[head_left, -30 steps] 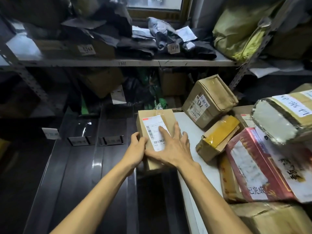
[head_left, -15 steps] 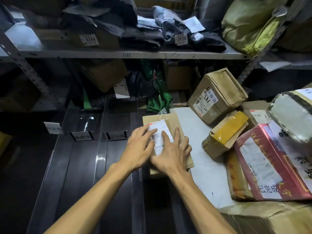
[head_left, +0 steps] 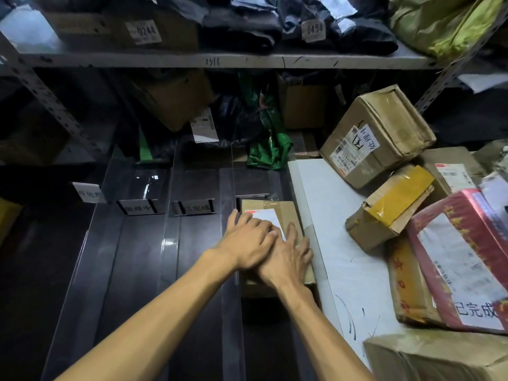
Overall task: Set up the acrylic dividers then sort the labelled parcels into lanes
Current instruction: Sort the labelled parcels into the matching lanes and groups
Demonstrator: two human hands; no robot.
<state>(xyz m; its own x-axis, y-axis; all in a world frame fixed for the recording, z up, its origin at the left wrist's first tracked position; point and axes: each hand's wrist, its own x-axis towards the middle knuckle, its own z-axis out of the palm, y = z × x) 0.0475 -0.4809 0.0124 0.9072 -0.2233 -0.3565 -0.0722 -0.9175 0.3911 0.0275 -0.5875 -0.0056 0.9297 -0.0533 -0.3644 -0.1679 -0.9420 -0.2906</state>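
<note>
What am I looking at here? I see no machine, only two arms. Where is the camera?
No robot here: a person works bare-handed, and the single camera sits on their head, looking forward and down, so both arms enter from below. The left hand and right hand lie flat, fingers straight, on a brown labelled parcel, the left partly over the right; neither grips it. The parcel lies in a dark lane between a clear acrylic divider and a white board. Other boxes are piled to the right, among them a red box.

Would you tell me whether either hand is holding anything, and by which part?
Nothing is gripped: the left hand and right hand press flat on the parcel, on its top face.
</note>
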